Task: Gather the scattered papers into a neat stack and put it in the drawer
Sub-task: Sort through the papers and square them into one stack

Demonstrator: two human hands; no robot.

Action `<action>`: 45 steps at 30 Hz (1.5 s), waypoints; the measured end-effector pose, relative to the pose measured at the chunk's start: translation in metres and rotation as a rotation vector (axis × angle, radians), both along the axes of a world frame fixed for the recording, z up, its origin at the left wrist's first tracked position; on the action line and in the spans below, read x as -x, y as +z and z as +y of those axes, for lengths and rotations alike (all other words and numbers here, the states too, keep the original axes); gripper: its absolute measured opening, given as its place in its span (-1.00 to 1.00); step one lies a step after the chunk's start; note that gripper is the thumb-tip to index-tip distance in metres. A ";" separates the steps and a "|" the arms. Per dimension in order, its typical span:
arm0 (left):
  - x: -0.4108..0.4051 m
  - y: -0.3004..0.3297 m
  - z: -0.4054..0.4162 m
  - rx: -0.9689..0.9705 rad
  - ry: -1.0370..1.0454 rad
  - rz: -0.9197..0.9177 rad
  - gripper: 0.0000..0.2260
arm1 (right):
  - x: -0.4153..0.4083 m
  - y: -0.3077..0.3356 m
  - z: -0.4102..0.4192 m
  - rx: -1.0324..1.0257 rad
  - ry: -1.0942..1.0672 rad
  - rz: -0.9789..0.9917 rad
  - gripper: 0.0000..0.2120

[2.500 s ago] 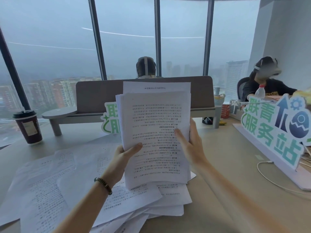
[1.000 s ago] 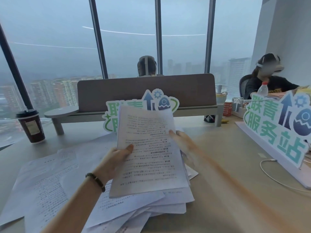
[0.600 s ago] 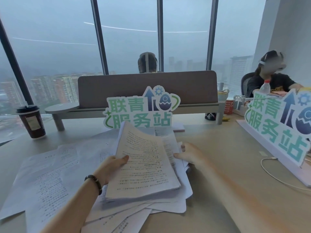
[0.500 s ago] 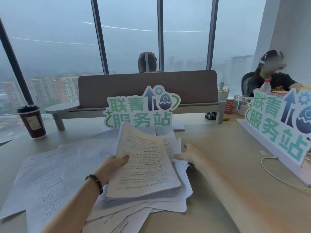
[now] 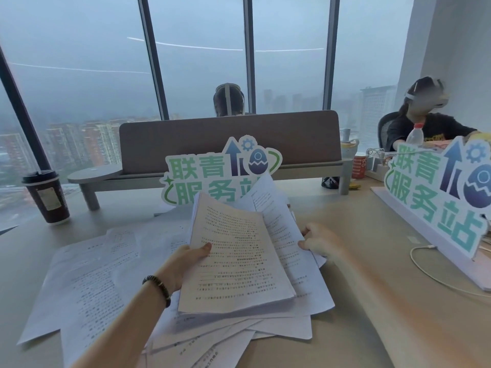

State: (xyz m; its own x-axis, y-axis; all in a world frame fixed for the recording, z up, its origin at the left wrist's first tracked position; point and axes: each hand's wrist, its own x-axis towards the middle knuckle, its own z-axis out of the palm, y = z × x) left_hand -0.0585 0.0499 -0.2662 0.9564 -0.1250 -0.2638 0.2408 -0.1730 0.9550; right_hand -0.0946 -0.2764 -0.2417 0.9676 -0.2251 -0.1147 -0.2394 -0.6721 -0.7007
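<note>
The left hand [image 5: 186, 264] grips a thick stack [image 5: 236, 261] of printed papers by its left edge, thumb curled over the top sheet, fingers hidden beneath. The stack tilts, its far edge raised toward the sign [image 5: 220, 176] that stands behind it. A dark bead bracelet [image 5: 157, 286] circles the left wrist. The right hand [image 5: 318, 241] is blurred; its fingers seem to pinch the right edge of a loose sheet [image 5: 273, 208] that fans out from behind the stack, though how firmly is hard to tell.

Under the stack lie more papers [image 5: 265, 325], splayed at different angles on the worktop [image 5: 358, 328]. Left of the stack, further sheets [image 5: 87, 274] spread flat and overlapping across the worktop. No drawer shows in this view.

Far left of the stack stands a dark cup [image 5: 47, 197] with a black lid. Behind the sign runs a brown divider [image 5: 228, 139] on a grey shelf, and a person's head shows above it. Right of the stack a second sign [image 5: 438, 195] stands on a pale base, with a white cable [image 5: 430, 269] curling on the worktop before it. Beyond that sign sits another person in dark clothing, near a plastic bottle [image 5: 415, 135] with a red cap. Tall windows behind the divider look onto hazy buildings.
</note>
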 end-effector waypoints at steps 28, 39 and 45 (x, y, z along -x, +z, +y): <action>0.001 0.001 -0.017 0.080 0.012 0.000 -0.82 | 0.001 -0.002 -0.020 -0.179 0.007 0.034 -0.60; 0.000 -0.003 -0.018 0.049 0.026 -0.017 -0.80 | 0.001 0.010 -0.018 -0.363 -0.074 0.011 -0.64; -0.002 -0.006 -0.020 0.031 0.032 -0.029 -0.76 | 0.001 0.049 -0.020 -0.421 -0.024 -0.079 -0.69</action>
